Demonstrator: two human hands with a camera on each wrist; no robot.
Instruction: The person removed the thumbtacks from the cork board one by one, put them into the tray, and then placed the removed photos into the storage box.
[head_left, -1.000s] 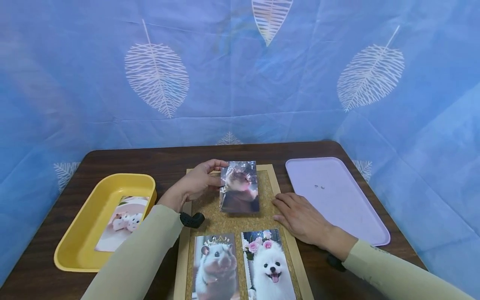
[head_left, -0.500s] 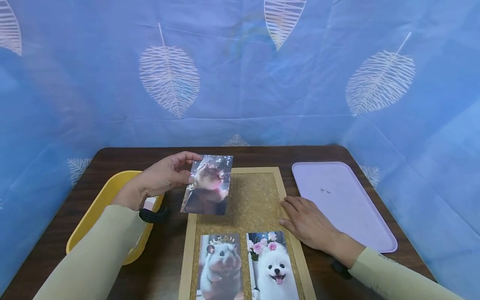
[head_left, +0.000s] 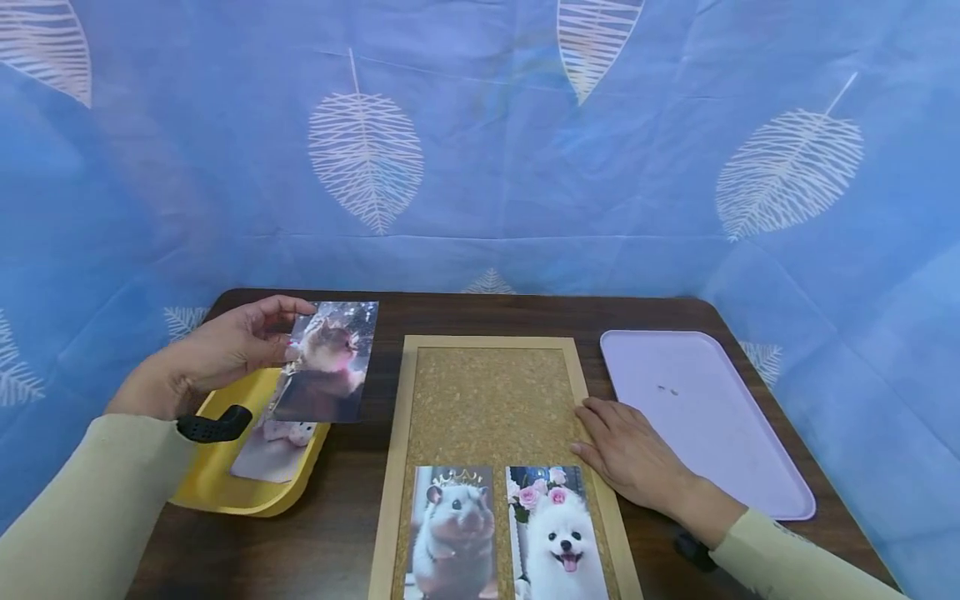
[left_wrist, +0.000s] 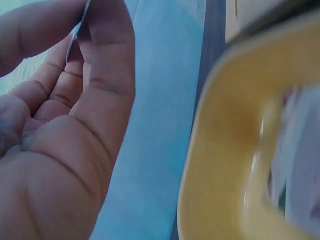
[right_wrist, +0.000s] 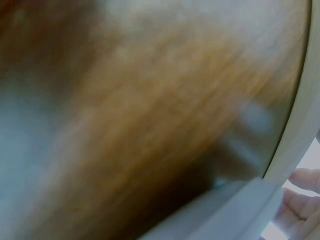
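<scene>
My left hand [head_left: 232,342] pinches a photo card [head_left: 330,362] by its left edge, holding it up over the right side of the yellow tub [head_left: 296,487]. The card shows a kitten in pinkish light. In the tub lies another photo [head_left: 266,454], partly hidden by the held card. My right hand [head_left: 630,454] rests with fingers extended on the right frame edge of the cork board [head_left: 495,400]. On the board's lower half lie a hamster photo [head_left: 453,533] and a white dog photo [head_left: 562,542], side by side. The left wrist view shows finger and thumb pinching the card's thin edge.
A lilac tray [head_left: 705,417] with a few tiny bits [head_left: 667,390] on it lies right of the board. Everything stands on a dark wooden table [head_left: 330,542]. Behind it hangs a blue curtain [head_left: 480,167] with white leaf prints.
My left hand has carried the kitten photo leftward, from above the cork board to over the yellow tub. The right hand has stayed on the board's edge. The head view has shifted slightly left.
</scene>
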